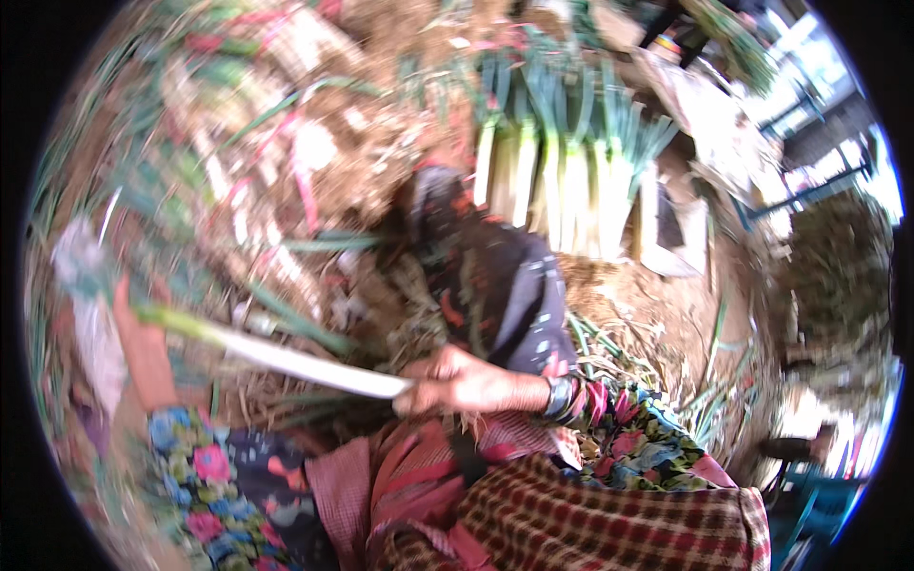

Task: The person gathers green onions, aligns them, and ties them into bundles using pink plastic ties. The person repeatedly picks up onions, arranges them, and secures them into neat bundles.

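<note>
A long leek or thick green onion point(300, 364) lies across the lower left, its white root end pinched between the thumb and fingers of my right hand point(457, 382). Its green part reaches toward my left hand point(128, 307), which is blurred at the left; whether its fingers close on the stalk cannot be told. Beyond my bent knee, trimmed leeks point(557, 178) lie side by side in a row, white ends toward me. More blurred stalks point(250, 243) lie in a heap at the upper left.
Pink ties point(303, 185) run among the heaped stalks. Loose leaves and dry peelings point(621, 342) litter the soil. A pale sheet point(721, 135) lies at the upper right, near blue metal framing point(807, 196). A dark heap point(835, 278) stands at the right.
</note>
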`<state>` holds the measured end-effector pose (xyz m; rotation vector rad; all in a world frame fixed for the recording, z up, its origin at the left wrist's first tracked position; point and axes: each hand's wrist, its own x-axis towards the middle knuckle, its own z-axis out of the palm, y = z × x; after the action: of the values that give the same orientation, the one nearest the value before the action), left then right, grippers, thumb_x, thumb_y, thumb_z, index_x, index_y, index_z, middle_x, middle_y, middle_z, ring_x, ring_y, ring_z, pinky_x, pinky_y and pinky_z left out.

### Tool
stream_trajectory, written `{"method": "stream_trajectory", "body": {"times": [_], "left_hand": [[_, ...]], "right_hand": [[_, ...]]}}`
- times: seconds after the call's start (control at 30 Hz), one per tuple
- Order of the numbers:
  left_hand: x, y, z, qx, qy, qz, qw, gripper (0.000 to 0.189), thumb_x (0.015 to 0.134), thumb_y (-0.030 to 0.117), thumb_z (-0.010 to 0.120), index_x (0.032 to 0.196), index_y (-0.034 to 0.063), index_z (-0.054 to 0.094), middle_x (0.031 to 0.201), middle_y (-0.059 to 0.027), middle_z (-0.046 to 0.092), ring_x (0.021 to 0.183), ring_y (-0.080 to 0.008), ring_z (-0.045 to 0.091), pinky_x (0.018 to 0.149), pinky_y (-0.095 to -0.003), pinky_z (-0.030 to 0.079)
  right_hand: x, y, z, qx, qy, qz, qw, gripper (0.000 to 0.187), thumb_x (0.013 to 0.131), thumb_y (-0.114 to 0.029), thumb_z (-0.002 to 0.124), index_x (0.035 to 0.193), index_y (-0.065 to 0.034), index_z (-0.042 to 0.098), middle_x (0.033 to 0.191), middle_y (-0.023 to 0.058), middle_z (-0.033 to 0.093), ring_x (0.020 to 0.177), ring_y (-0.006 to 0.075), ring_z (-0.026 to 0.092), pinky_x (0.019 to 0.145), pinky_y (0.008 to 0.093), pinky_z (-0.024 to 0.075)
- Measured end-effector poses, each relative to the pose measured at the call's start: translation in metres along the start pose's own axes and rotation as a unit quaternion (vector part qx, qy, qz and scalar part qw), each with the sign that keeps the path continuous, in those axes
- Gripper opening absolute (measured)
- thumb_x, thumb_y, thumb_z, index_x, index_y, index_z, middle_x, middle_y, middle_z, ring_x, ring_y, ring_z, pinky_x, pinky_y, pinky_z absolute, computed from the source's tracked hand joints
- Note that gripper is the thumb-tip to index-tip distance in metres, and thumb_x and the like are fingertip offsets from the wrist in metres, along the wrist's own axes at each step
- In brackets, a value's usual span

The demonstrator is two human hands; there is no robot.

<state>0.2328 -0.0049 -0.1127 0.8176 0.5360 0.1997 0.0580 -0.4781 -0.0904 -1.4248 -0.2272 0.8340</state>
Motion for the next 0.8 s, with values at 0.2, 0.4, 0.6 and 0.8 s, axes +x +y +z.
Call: {"method": "stream_trajectory", "body": {"times": [0.2, 0.4, 0.6, 0.8], "left_hand": [[-0.029, -0.039, 0.096, -0.029, -0.058, 0.032, 0.997, 0.046, 0.089, 0.025, 0.051, 0.128, 0.0027, 0.041, 0.126, -0.0217, 0.045, 0.112, -0.0361, 0.05, 0.094, -0.0505, 0.045], [-0.156, -0.063, 0.323, 0.217, -0.461, 0.299, 0.807, 0.064, 0.093, 0.039, 0.048, 0.139, -0.0002, 0.029, 0.136, -0.0196, 0.041, 0.116, -0.0308, 0.051, 0.096, -0.0402, 0.044], [-0.205, -0.13, 0.368, 0.314, -0.562, 0.292, 0.708, 0.056, 0.086, 0.028, 0.061, 0.132, 0.0022, 0.042, 0.115, -0.0137, 0.058, 0.096, -0.0188, 0.06, 0.074, -0.0274, 0.054], [-0.143, -0.165, 0.251, 0.426, -0.313, 0.105, 0.842, 0.034, 0.086, 0.009, 0.055, 0.118, -0.0031, 0.051, 0.089, -0.0116, 0.062, 0.073, -0.0147, 0.061, 0.063, -0.0245, 0.052]], "right_hand": [[-0.052, 0.02, -0.023, -0.261, 0.138, -0.216, 0.931, 0.046, 0.085, -0.022, 0.061, 0.125, -0.0024, 0.046, 0.086, 0.0224, 0.061, 0.082, 0.036, 0.063, 0.067, 0.0396, 0.051], [-0.048, -0.009, -0.08, -0.327, 0.395, -0.358, 0.78, 0.05, 0.089, -0.015, 0.058, 0.133, 0.0001, 0.038, 0.107, 0.0196, 0.059, 0.087, 0.029, 0.063, 0.069, 0.0357, 0.0521], [-0.103, 0.015, -0.285, -0.233, 0.666, -0.262, 0.658, 0.047, 0.093, -0.013, 0.052, 0.137, -0.0056, 0.037, 0.078, 0.0028, 0.056, 0.066, 0.0063, 0.051, 0.052, 0.02, 0.0442], [-0.143, 0.156, -0.394, -0.295, 0.679, 0.244, 0.626, 0.033, 0.086, -0.023, 0.051, 0.114, -0.0058, 0.053, 0.094, 0.0277, 0.061, 0.086, 0.044, 0.058, 0.072, 0.0485, 0.0454]]}}
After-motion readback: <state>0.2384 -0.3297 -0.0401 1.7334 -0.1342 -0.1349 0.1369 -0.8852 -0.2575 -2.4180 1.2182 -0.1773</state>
